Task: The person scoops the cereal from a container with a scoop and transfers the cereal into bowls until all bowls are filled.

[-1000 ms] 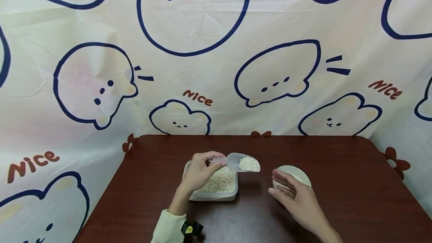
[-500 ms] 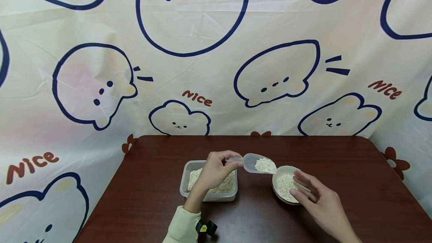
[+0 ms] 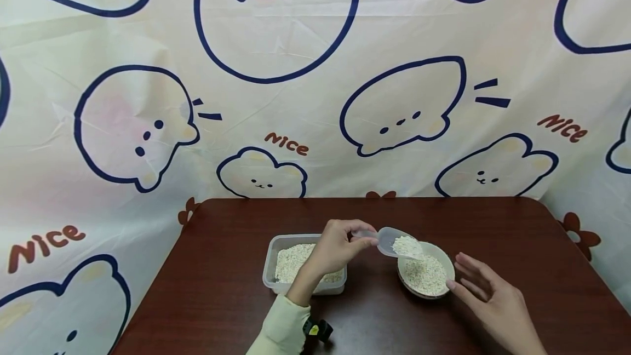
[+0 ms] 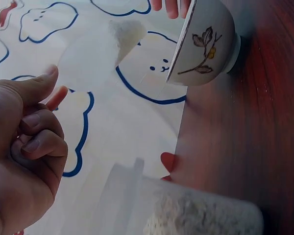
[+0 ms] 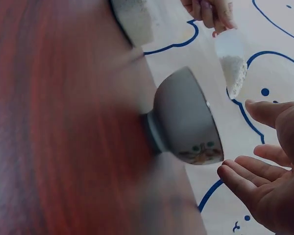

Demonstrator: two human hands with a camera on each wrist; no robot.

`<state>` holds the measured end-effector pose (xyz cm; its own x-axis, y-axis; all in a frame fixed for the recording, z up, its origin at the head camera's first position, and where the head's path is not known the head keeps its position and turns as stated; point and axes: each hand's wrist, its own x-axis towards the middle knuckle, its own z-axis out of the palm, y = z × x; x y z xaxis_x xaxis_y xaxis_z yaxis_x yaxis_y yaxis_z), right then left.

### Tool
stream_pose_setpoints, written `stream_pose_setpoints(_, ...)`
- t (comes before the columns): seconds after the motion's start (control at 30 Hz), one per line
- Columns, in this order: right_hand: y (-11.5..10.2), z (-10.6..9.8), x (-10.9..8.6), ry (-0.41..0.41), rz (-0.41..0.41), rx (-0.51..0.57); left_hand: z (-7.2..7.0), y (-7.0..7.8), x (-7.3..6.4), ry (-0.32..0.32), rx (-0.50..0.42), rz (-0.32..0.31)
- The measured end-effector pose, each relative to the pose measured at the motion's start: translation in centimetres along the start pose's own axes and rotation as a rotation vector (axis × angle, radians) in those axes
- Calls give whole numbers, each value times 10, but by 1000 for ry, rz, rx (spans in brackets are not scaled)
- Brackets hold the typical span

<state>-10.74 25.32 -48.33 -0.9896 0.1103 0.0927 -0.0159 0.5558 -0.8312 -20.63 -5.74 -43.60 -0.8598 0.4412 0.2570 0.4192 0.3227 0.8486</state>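
Observation:
In the head view my left hand [image 3: 332, 251] pinches the handle of a translucent plastic scoop [image 3: 386, 240] between thumb and fingers. Pale flakes like oats [image 3: 407, 246] lie heaped at the scoop's front, which overlaps the far left rim of a small bowl [image 3: 419, 292]. More of the same flakes fill the bowl, whose outside carries a leaf-and-flower print [image 4: 206, 49] in the left wrist view. Beside the bowl's right rim, my right hand [image 3: 498, 300] is spread with thumb and fingers apart and holds nothing; its fingertips [image 5: 225, 169] come right up to the rim.
Left of the bowl stands a clear rectangular plastic tub [image 3: 269, 270] of flakes, partly behind my left forearm. Both vessels stand on a dark brown table [image 3: 212, 311]. A cartoon-printed cloth [image 3: 325, 108] hangs behind the table.
My left hand has carried the loaded scoop rightward from over the tub to the bowl's rim. My right hand has drawn back rightward, uncovering the bowl.

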Motion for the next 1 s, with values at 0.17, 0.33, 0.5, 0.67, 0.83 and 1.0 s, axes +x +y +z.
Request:
stream_pose_setpoints(0.17,7,0,0,-49,26,-52,7,6,9,-43,53,21)
stream_pose_setpoints(0.33,12,1,1,-130,85,-79,10,15,17,-107,119,53)
stream_pose_setpoints(0.5,14,4,3,-181,133,-95,10,21,25,-160,233,107)
stream_pose_setpoints(0.67,16,6,1,-177,110,-81,10,25,29,-189,294,147)
stream_pose_setpoints(0.83,18,8,1,-177,99,-81,9,32,32,-215,348,170)
stream_pose_setpoints(1.0,19,8,1,-185,109,-78,6,39,33,-233,398,176)
